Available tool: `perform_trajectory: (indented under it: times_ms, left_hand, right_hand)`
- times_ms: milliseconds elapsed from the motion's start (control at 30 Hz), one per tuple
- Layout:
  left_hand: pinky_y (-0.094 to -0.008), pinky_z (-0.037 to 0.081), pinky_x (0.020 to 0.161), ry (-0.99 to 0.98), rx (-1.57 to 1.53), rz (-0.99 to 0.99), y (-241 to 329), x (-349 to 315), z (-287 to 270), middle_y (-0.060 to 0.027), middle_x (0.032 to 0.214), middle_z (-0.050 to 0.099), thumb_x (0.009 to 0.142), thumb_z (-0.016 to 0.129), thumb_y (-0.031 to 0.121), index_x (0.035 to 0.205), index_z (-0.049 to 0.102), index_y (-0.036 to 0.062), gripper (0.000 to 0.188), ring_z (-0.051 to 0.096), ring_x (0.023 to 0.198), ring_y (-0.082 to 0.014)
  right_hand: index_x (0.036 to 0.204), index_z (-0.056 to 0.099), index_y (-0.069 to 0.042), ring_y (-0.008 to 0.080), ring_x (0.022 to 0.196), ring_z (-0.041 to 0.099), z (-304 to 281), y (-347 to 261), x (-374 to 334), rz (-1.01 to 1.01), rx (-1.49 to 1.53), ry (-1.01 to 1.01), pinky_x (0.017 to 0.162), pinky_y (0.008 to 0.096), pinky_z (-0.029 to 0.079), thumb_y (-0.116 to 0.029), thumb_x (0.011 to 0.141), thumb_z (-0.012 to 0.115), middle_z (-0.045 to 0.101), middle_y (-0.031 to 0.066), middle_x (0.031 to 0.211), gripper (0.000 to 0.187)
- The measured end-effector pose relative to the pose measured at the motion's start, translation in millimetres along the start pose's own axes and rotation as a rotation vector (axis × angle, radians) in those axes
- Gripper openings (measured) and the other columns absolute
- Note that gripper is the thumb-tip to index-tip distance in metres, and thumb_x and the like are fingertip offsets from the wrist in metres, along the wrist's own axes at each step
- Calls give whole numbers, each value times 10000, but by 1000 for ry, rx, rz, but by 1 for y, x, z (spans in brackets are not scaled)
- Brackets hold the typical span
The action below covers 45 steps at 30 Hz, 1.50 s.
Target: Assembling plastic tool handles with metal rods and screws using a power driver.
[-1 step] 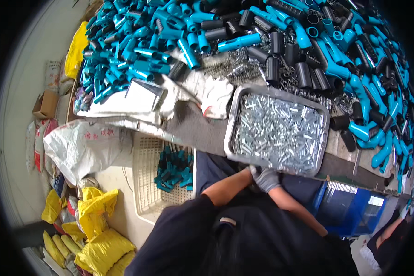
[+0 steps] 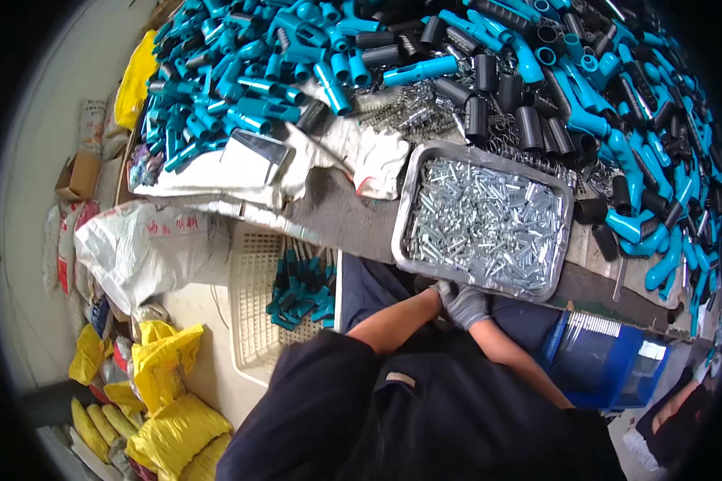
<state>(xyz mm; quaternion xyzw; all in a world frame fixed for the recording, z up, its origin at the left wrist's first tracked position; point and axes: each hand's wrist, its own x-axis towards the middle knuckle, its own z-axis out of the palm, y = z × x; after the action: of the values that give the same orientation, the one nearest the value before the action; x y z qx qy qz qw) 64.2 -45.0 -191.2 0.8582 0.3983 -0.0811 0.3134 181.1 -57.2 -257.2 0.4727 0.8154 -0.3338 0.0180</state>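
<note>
Just under the near rim of a metal tray (image 2: 403, 232) filled with small silver metal pins, my two hands are close together. My right hand (image 2: 468, 308) wears a grey glove and shows its back. Its fingertips are hidden below the tray edge. Beside it, my left hand (image 2: 443, 292) is mostly out of sight, with only the part near the wrist showing. Whether either hand grips anything cannot be made out. A white glove (image 2: 379, 163) lies on the bench to the left of the tray.
Teal plastic tool housings (image 2: 217, 80) and black sleeves (image 2: 476, 119) are heaped across the bench. A cream basket (image 2: 250, 321) holding teal-handled tools stands at lower left, near yellow sacks (image 2: 180, 433). A blue bin (image 2: 594, 361) sits at lower right. Another person's arm (image 2: 675, 405) shows at far right.
The view has shifted slightly. Both hands remain at the tray's near edge, with no clear change in their hold.
</note>
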Motion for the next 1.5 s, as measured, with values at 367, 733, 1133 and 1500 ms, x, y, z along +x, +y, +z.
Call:
perform_trajectory:
  times_ms: [367, 733, 1133, 1500]
  left_hand:
    - [-374, 513, 565, 961, -639, -294, 84, -174, -56, -129, 619, 606, 646, 723, 385, 764, 649, 87, 330, 620, 582, -317]
    - [-319, 502, 662, 1349, -1130, -424, 65, -349, -80, -95, 815, 640, 703, 737, 332, 991, 623, 0, 454, 602, 718, -186]
    - [-309, 435, 926, 1423, -351, -979, 12, -349, -39, -108, 1060, 622, 808, 499, -27, 1101, 588, 1, 308, 579, 1024, -187]
    - [-304, 478, 789, 1481, -474, -278, 21, -130, -141, -94, 903, 641, 859, 590, 10, 985, 637, -1, 134, 607, 829, -183]
  right_hand:
    - [1272, 484, -107, 279, 1163, 513, 30, 28, 19, 688, 1768, -156, 978, 426, 408, -356, 931, 403, 589, 120, 1201, 430]
    - [1317, 452, -38, 277, 1085, 574, -43, -23, -29, 408, 1578, -506, 890, 379, 477, -415, 950, 486, 562, 157, 1243, 526]
    - [1213, 585, -61, 150, 919, 645, -197, -17, -100, -20, 955, -522, 773, 260, 510, -251, 968, 507, 659, 76, 1078, 319]
    - [1193, 598, -101, 319, 1066, 591, -404, -17, 45, 146, -48, 757, 928, 383, 460, -384, 861, 599, 614, 177, 1161, 436]
